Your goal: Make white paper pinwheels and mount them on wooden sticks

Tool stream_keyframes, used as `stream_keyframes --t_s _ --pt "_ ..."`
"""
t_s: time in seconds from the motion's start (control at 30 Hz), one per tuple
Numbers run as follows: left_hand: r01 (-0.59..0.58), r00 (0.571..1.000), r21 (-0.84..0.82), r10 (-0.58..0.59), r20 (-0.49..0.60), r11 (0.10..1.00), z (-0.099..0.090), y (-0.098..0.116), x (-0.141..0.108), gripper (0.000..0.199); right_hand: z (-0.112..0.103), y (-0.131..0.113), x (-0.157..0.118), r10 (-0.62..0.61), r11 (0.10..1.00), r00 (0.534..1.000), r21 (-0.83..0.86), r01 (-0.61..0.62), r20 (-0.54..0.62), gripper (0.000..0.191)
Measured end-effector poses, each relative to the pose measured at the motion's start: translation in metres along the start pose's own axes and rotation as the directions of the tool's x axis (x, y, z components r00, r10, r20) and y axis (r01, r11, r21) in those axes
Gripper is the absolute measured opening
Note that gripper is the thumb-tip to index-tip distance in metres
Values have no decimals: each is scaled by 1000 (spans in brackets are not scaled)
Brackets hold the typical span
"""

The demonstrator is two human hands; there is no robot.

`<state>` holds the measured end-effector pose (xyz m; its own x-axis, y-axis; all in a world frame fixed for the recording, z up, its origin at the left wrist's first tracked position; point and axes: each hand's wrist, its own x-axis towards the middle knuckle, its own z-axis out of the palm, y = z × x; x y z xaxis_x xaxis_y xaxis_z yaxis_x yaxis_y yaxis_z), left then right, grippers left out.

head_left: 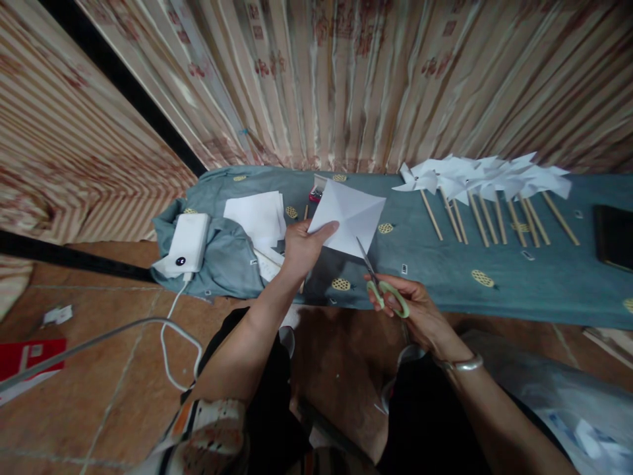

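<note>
My left hand pinches the left corner of a square white sheet of paper, its thumb on top. Creases run across the sheet and meet near its middle. In my right hand is a pair of scissors with pale green handles, fingers in the loops. The blade tips lie at the sheet's lower edge; whether they are cutting into it I cannot tell. Behind the sheet, a small red box with its flap up is partly hidden. A stack of white paper lies left of my left hand.
Several white paper pinwheels on wooden sticks lie in a row at the right. A white power bank with a cable rests at the left end of the green cloth. A dark flat object sits far right.
</note>
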<state>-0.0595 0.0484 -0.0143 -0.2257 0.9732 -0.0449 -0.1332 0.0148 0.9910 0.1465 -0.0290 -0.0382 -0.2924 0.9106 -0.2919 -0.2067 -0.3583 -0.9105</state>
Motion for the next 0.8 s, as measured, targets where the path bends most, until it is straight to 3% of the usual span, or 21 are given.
stream_keyframes --t_s 0.47,0.8 --pt "16 1000 -16 -16 2 1000 0 0 0 27 4 -4 0 46 999 997 24 -45 -68 44" --pt "78 996 -16 -78 38 997 2 0 -4 26 3 -2 1 21 1000 999 -10 -22 -36 44"
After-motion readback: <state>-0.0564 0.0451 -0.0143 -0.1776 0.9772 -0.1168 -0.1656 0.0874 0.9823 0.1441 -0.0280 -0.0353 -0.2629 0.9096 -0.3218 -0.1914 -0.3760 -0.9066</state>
